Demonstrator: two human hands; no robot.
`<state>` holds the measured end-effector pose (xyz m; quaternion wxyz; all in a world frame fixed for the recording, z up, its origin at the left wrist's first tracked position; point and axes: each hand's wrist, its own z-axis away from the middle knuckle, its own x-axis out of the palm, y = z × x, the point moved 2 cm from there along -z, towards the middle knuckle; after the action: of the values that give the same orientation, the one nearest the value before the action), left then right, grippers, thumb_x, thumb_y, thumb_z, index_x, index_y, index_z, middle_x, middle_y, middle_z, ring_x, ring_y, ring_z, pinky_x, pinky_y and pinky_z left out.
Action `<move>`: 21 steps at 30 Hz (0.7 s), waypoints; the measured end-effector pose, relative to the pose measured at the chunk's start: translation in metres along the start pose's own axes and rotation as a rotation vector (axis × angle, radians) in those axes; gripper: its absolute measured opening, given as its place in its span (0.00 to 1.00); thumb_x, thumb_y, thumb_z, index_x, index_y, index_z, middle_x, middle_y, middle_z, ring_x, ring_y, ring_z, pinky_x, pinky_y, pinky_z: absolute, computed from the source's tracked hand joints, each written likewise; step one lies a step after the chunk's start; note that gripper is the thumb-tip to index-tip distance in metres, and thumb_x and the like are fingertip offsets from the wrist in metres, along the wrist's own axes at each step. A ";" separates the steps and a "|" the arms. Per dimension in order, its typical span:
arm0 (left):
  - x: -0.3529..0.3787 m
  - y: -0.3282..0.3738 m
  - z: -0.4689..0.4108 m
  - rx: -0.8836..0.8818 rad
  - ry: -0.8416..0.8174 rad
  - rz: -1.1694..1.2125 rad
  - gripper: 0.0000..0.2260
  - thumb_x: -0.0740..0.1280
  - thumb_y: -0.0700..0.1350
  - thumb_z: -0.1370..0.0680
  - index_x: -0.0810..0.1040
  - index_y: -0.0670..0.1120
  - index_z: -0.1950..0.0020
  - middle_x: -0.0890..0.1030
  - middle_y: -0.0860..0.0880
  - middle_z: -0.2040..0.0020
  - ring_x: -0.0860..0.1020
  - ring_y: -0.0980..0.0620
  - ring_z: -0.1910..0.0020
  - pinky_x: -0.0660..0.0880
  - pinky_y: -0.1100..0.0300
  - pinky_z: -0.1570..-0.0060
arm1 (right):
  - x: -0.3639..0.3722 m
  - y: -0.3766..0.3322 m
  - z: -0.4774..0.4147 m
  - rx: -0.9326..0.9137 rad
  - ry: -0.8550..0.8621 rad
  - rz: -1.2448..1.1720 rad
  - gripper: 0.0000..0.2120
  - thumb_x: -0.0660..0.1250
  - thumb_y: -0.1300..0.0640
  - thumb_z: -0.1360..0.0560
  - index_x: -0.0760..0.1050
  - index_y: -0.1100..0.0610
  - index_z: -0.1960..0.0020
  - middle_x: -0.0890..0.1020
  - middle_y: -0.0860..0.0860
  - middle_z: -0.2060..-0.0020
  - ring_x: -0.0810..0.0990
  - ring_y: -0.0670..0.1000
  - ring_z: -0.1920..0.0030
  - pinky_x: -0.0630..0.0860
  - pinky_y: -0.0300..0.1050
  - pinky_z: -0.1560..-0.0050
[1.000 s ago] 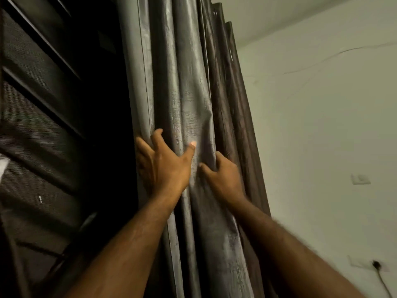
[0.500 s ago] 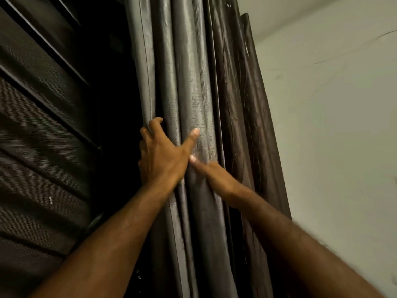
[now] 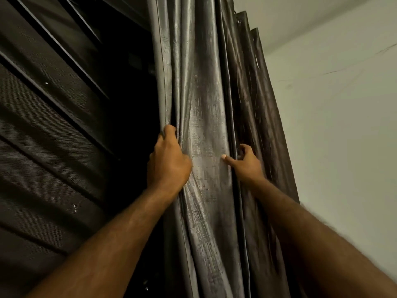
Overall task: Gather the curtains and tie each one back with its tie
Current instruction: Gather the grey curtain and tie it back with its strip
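A dark grey, shiny curtain [image 3: 206,108] hangs bunched in vertical folds in the middle of the head view. My left hand [image 3: 168,160] grips the curtain's left hemmed edge, fingers curled round the fabric and hidden behind it. My right hand [image 3: 247,163] holds the folds on the right side, fingers hooked into a pleat and thumb pressed flat on the front fold. Between the two hands a broad front fold lies flat. No tie is in view.
A dark window with a mesh screen and slanted bars [image 3: 64,130] fills the left. A pale wall [image 3: 343,125] stands to the right of the curtain, meeting the ceiling [image 3: 290,16] at the top.
My left hand has closed from a flat spread into a grip on the curtain's left edge. My right hand has moved right and hooked into the right folds, leaving a gap between the hands.
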<state>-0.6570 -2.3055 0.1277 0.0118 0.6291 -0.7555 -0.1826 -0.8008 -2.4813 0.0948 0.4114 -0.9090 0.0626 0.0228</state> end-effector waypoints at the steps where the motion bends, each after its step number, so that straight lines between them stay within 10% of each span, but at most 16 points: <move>1: -0.002 0.000 0.000 -0.001 -0.006 -0.003 0.23 0.68 0.38 0.25 0.64 0.48 0.33 0.74 0.47 0.42 0.78 0.46 0.54 0.80 0.50 0.60 | 0.002 0.000 -0.005 -0.022 -0.012 -0.039 0.20 0.74 0.44 0.25 0.76 0.54 0.38 0.81 0.39 0.54 0.80 0.39 0.53 0.79 0.40 0.51; 3: -0.007 -0.003 -0.001 0.001 -0.016 -0.007 0.23 0.67 0.38 0.25 0.63 0.48 0.33 0.75 0.47 0.41 0.78 0.47 0.53 0.81 0.49 0.59 | 0.004 -0.014 -0.007 -0.109 0.013 -0.031 0.16 0.71 0.44 0.23 0.72 0.51 0.63 0.75 0.41 0.74 0.73 0.38 0.73 0.68 0.31 0.71; 5: -0.015 -0.008 -0.001 0.008 -0.028 -0.006 0.23 0.66 0.37 0.24 0.63 0.49 0.32 0.74 0.47 0.41 0.79 0.47 0.54 0.81 0.49 0.59 | 0.006 -0.036 -0.005 -0.173 0.040 -0.040 0.23 0.66 0.42 0.20 0.65 0.53 0.67 0.70 0.45 0.73 0.67 0.43 0.73 0.65 0.38 0.69; 17: -0.111 -0.033 -0.004 0.041 -0.057 0.000 0.25 0.64 0.34 0.26 0.64 0.46 0.30 0.75 0.45 0.43 0.77 0.48 0.57 0.73 0.57 0.67 | 0.036 -0.131 0.048 -0.187 0.054 0.090 0.03 0.66 0.57 0.20 0.76 0.56 0.51 0.82 0.51 0.56 0.79 0.51 0.56 0.76 0.52 0.54; 21: -0.174 -0.042 -0.009 0.061 0.026 -0.022 0.21 0.65 0.34 0.28 0.70 0.41 0.34 0.76 0.39 0.41 0.77 0.38 0.47 0.74 0.51 0.52 | 0.081 -0.219 0.103 -0.354 0.048 0.035 0.10 0.66 0.57 0.22 0.80 0.57 0.43 0.85 0.56 0.47 0.82 0.58 0.45 0.78 0.54 0.45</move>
<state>-0.5788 -2.1476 0.1609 0.0004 0.6395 -0.7536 -0.1517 -0.6909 -2.2683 0.1819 0.2429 -0.9663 0.0832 0.0188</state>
